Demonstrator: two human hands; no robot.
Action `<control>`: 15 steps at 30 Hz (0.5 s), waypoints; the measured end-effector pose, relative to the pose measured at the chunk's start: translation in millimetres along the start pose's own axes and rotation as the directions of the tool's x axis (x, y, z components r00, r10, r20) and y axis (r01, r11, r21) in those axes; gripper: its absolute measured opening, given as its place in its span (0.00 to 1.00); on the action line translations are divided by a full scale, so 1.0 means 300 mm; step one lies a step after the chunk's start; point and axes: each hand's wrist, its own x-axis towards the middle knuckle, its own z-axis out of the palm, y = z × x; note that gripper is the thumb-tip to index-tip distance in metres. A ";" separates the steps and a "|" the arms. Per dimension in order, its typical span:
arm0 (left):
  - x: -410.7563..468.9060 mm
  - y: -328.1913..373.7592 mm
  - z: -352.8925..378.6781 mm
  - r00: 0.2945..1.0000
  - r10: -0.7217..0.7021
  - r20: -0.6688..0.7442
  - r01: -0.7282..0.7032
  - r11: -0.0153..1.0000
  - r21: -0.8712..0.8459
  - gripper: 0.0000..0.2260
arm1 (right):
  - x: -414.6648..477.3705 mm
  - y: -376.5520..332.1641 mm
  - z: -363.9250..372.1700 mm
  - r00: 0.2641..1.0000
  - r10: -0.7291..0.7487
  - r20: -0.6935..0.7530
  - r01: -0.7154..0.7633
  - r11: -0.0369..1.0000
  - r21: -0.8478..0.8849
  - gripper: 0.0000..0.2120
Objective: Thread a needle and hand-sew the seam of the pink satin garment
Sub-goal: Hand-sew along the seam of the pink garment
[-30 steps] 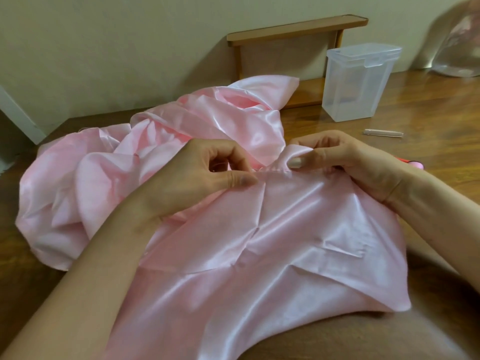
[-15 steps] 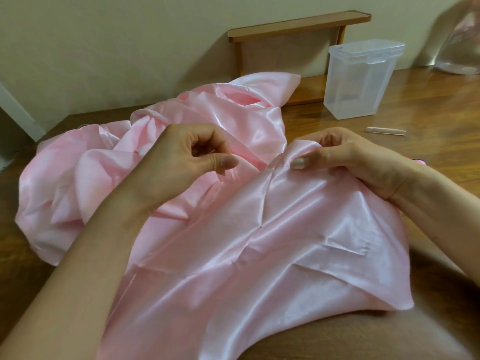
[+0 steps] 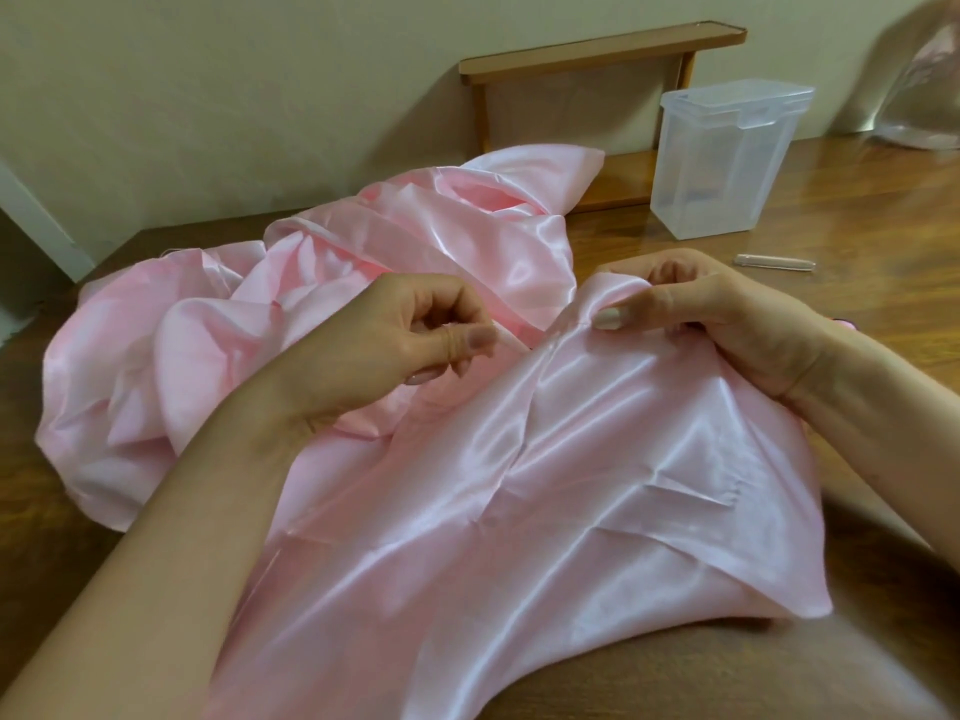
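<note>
The pink satin garment (image 3: 597, 485) lies spread over the wooden table (image 3: 857, 200). Its smooth near part drapes toward the person and off the front edge, and the rest is bunched in loose folds at the back left.

The right hand (image 3: 727, 324) grips a raised fold at the upper edge of the smooth part. The thumb lies flat on top of the cloth, pointing left, and the fingers are curled underneath, so the satin is pinched between them.

The left hand (image 3: 415, 335) hovers just to the left of that fold, a short gap away from the right thumb. Its fingers are curled in, with the thumb tip pressed against the side of the forefinger as in a fine pinch. No needle or thread can be made out there, so it is not possible to tell whether it holds anything. Both forearms reach in from the near corners, the left one crossing over the cloth.

Behind the right hand a small clear tube (image 3: 774, 263) lies on the table. Farther back a clear plastic box (image 3: 727, 163) with a lid stands upright, just beside a low wooden shelf (image 3: 597, 49) set against the wall.
</note>
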 end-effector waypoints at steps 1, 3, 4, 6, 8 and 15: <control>0.001 -0.003 -0.006 1.000 0.000 -0.016 -0.001 0.999 -0.047 0.06 | 0.001 0.001 -0.001 1.000 -0.001 0.000 0.001 1.000 -0.005 0.01; 0.004 -0.004 -0.017 0.999 0.018 -0.038 -0.024 0.983 -0.181 0.07 | 0.001 0.002 -0.003 1.000 -0.003 0.000 0.003 1.000 -0.025 0.03; 0.004 -0.003 -0.020 0.998 0.037 -0.042 -0.047 0.965 -0.259 0.07 | 0.001 0.002 -0.003 1.000 -0.001 0.000 0.001 1.000 -0.024 0.03; 0.006 -0.002 -0.025 0.995 0.097 -0.033 -0.102 0.896 -0.432 0.07 | 0.000 0.002 -0.003 1.000 0.004 0.004 -0.004 1.000 0.000 0.03; 0.012 -0.006 -0.031 0.988 0.151 -0.026 -0.136 0.794 -0.592 0.07 | -0.001 0.003 -0.001 1.000 0.006 0.009 -0.006 1.000 0.013 0.03; 0.024 -0.017 -0.061 0.994 0.009 -0.112 -0.098 0.566 -0.819 0.14 | 0.000 0.003 0.003 1.000 0.002 0.030 -0.003 1.000 0.011 0.02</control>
